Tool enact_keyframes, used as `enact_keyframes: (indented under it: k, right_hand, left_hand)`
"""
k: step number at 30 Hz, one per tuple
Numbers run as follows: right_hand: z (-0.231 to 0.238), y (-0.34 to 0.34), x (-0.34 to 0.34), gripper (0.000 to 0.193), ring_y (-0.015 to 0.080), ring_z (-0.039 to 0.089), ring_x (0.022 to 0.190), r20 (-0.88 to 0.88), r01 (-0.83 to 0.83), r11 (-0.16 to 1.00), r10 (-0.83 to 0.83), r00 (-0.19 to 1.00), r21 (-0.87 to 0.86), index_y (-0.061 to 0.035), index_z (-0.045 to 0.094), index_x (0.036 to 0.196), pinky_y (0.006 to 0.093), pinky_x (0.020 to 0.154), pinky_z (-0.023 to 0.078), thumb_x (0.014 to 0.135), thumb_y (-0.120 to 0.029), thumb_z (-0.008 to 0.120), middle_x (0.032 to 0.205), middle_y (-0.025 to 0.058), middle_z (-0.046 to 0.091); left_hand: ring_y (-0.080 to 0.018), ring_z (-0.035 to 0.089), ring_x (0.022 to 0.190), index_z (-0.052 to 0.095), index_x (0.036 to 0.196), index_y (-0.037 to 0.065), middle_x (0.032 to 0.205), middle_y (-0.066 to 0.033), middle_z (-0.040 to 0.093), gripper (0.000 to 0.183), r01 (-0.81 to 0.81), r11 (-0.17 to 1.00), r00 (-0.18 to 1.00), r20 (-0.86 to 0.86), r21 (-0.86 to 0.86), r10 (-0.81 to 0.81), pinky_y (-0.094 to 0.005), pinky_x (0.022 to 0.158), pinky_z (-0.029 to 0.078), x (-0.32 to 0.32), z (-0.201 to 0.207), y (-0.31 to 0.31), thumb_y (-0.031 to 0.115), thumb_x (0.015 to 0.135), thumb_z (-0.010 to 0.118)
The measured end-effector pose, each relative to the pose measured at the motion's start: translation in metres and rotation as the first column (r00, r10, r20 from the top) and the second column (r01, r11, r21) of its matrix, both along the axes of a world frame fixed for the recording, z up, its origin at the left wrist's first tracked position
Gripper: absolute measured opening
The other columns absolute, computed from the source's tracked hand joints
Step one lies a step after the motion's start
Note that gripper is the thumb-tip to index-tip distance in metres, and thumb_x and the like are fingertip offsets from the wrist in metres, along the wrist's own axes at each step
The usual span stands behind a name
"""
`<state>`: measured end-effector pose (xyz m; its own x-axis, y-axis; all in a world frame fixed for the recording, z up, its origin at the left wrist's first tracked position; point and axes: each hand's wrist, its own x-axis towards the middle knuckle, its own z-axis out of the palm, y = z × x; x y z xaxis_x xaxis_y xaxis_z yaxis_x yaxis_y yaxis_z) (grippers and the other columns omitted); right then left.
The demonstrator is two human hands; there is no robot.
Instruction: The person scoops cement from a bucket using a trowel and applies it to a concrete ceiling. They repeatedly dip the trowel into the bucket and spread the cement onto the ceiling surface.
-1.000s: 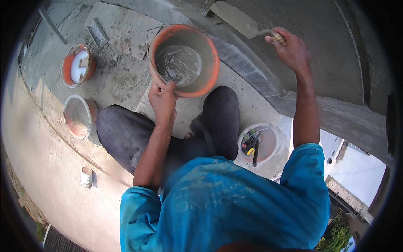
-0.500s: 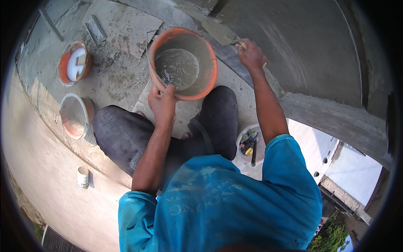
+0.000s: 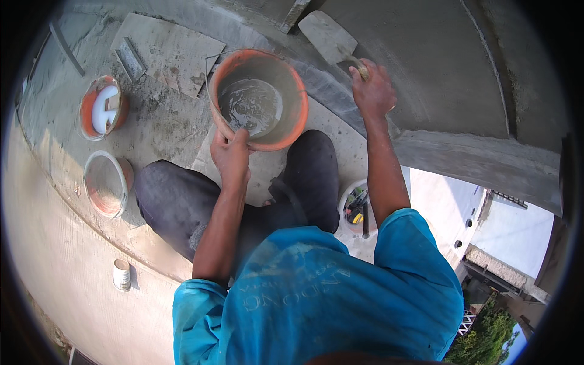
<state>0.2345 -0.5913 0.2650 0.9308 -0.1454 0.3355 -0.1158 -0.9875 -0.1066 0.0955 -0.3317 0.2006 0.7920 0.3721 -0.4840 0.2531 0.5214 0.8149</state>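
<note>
My left hand (image 3: 231,157) is closed on the near rim of an orange bucket (image 3: 296,91), tilted toward me in front of my knees. Wet grey mortar (image 3: 250,108) lies in its bottom and coats the inner wall. In my right hand (image 3: 373,91) is the handle of a trowel (image 3: 328,38), its flat grey blade pointing up and to the left. The blade is over the lower part of a grey plastered wall (image 3: 420,67); whether it touches the surface I cannot tell.
On the left stand an orange bucket (image 3: 85,112) with white contents, a pale-rimmed bucket (image 3: 126,172) and a small can (image 3: 121,277). A tool bucket (image 3: 345,198) sits beside my right knee. A board (image 3: 182,45) and a metal channel piece (image 3: 129,59) lie farther off.
My right hand has turned the trowel, so more of its flat blade shows, farther up the wall. My left hand keeps its grip on the bucket. The whole view has shifted slightly.
</note>
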Motion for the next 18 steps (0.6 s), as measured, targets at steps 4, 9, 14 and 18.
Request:
enact_keyframes:
  k: [4,9,14,18]
  right_hand:
    - [0.072,0.002,-0.01,0.038,0.0248,0.068,0.094,-0.175,-0.144,0.978,0.169,0.97,0.152,-0.0202,0.071,0.118,0.0403,0.082,0.052,0.087,-0.043,0.072,0.101,0.0035,0.07]
    - [0.1,-0.03,0.03,0.053,0.0146,0.064,0.084,-0.493,-0.178,0.784,0.531,0.689,0.595,-0.009,0.07,0.123,0.03,0.079,0.051,0.087,-0.048,0.073,0.091,0.0012,0.066]
    - [0.107,-0.052,0.084,0.062,0.011,0.063,0.085,-0.354,-0.167,0.844,0.382,0.854,0.509,-0.0031,0.067,0.128,0.0266,0.081,0.051,0.086,-0.049,0.073,0.093,0.0011,0.067]
    - [0.146,-0.042,0.063,0.062,0.0212,0.069,0.097,-0.19,-0.248,0.901,0.329,0.925,0.355,-0.0075,0.067,0.128,0.0354,0.088,0.052,0.086,-0.052,0.071,0.106,0.0078,0.072]
  left_hand:
    - [-0.0122,0.065,0.076,0.061,0.112,-0.001,0.096,-0.0072,0.067,0.027,-0.027,1.0,0.999,-0.019,-0.009,0.027,-0.0249,0.056,0.053,-0.002,0.008,0.002,0.001,0.085,0.06]
    - [-0.0135,0.066,0.074,0.061,0.115,-0.002,0.097,-0.0075,0.067,0.029,0.007,1.0,1.0,-0.029,-0.005,-0.007,-0.0282,0.061,0.056,-0.006,-0.005,0.009,0.001,0.086,0.059]
    - [-0.0133,0.065,0.074,0.061,0.111,-0.002,0.093,-0.0071,0.067,0.027,-0.034,0.999,0.999,0.004,-0.029,0.034,-0.0264,0.057,0.056,-0.004,0.012,0.003,0.0,0.085,0.059]
    - [-0.0131,0.065,0.073,0.061,0.113,-0.001,0.095,-0.0069,0.067,0.028,0.005,1.0,1.0,-0.022,-0.006,-0.006,-0.0265,0.058,0.054,-0.003,-0.002,0.008,0.001,0.085,0.06]
